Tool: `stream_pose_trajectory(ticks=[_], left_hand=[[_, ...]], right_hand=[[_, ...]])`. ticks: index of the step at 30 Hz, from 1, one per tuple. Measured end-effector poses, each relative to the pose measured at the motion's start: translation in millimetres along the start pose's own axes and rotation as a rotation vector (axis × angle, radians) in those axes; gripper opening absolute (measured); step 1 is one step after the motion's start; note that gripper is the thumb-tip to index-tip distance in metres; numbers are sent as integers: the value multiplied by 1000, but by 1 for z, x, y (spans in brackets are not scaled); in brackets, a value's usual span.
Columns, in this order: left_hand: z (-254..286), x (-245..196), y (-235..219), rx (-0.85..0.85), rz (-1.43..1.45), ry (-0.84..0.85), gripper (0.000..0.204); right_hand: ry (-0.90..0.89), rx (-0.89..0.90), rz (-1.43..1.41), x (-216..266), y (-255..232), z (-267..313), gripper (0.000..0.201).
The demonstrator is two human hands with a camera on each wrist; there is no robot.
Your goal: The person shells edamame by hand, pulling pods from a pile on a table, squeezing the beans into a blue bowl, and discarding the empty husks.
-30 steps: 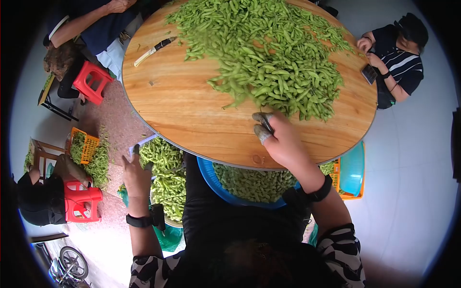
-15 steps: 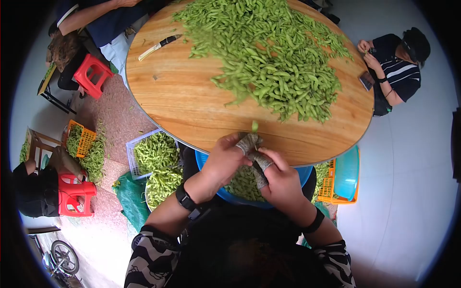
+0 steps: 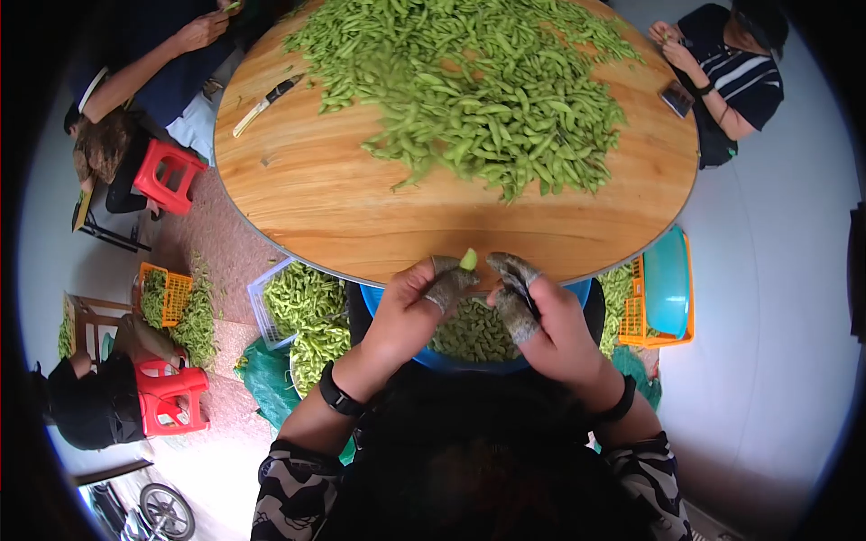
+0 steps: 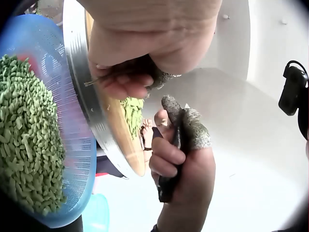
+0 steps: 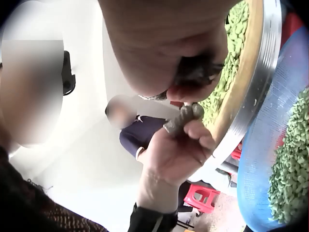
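Just off the near edge of the round wooden table (image 3: 307,198), my left hand (image 3: 397,320) pinches a green pod (image 3: 469,260) between its cloth-wrapped thumb and finger. My right hand (image 3: 564,334) faces it a short way to the right, its wrapped fingertips apart from the pod. Its fingers curl round a slim dark tool (image 4: 166,187), clearest in the left wrist view; what kind it is, I cannot tell. Below both hands sits a blue basin (image 4: 79,186) of small green pieces (image 4: 24,145). A heap of pods (image 3: 505,117) covers the table's far part.
A folding knife (image 3: 262,108) lies at the table's left, a phone (image 3: 677,98) at its right edge. Crates of pods (image 3: 269,302) stand left of the basin, an orange crate (image 3: 636,307) right. Red stools (image 3: 170,176) and several people sit around.
My left hand came in from the left side and my right hand drew back from the heap. They met over the basin; now they are slightly apart, the pod in my left fingers.
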State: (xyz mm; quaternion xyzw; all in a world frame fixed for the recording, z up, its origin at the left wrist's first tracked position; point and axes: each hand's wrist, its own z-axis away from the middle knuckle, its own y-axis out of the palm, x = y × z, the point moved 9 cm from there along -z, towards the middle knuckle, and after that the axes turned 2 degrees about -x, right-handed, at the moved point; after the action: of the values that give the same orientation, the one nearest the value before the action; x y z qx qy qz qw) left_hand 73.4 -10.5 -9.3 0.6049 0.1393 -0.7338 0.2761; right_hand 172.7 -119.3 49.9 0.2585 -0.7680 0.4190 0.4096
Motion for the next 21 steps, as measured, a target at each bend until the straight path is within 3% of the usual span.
stream_pose_trajectory(ticks=[3,7,9,13,15,21], left_hand=[[3,-8,10,19,-29,68,15],[3,4,10,42,-79,84,14],[4,-2,13,40,-80,200,15],[5,-4,14,29,-150,252,15],[7,-9,15,37,-233,304,12],[4,-7,16,45,-143,257,16]], right_hand=[[179,197,-195,-11,12,1,47],[206,226,-241,-13,13,4,49],[201,238,-305,-18,14,5,47],[247,269,-314,-22,16,7,44],[397,325,-453,-27,20,11,43],[515,342,-580,-29,24,15,43]])
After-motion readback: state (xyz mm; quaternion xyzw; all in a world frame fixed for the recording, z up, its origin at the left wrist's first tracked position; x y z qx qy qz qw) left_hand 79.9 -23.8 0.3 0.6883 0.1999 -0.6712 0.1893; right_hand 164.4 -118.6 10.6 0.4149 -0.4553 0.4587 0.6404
